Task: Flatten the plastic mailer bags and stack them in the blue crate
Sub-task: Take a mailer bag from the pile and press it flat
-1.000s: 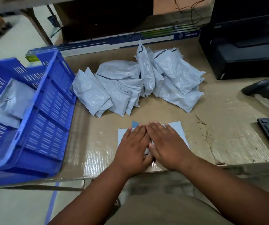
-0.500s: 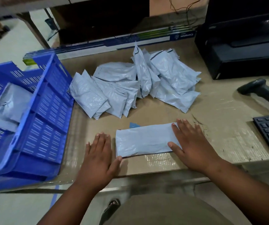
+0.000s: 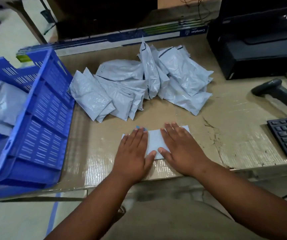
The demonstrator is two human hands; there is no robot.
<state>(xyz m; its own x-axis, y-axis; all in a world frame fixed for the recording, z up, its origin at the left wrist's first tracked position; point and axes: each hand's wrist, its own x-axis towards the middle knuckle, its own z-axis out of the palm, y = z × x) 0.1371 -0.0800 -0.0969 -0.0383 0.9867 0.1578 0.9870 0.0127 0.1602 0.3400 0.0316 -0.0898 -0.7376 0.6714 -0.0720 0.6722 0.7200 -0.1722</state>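
Both hands are lying flat, fingers extended, gripping nothing: left hand [image 3: 133, 149] and right hand [image 3: 182, 148] are pressing one mailer [image 3: 154, 142] against the table [image 3: 234, 122]. Pile [image 3: 139, 87] is lying beyond; crate [image 3: 42, 118] is standing left, mailers inside.

One pale grey mailer bag [image 3: 154, 142] lies flat near the front edge of the desk [image 3: 234, 118], long side running left to right, mostly covered by two flat palms. Behind it a loose pile of mailer bags [image 3: 139, 87], puffy and wrinkled, overlaps in a heap, one standing upright in the middle. The blue crate [image 3: 40, 118], slotted-walled and tilted, sits at the desk's left end with grey bags in the crate [image 3: 4, 104] lying flat.
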